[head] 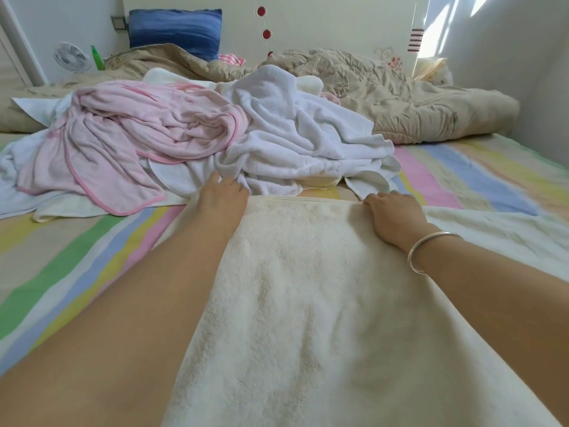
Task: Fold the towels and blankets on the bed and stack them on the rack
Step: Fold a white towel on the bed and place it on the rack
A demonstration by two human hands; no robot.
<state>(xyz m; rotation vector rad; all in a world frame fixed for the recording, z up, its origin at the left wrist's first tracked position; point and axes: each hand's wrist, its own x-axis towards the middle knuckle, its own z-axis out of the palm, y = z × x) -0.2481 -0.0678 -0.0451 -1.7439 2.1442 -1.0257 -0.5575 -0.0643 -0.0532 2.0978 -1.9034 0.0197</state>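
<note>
Cream towel [308, 288] mid-fold: pinching far hem with right hand [395, 215], left hand [223, 198] grip cannot tell; next, match edges, halve again

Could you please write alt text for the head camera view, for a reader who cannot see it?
A person's left hand and right hand lie at the far edge of a cream towel spread flat on a striped bedsheet. Beyond them a pink towel and white towels lie in a crumpled heap, with a beige quilt behind.
</note>
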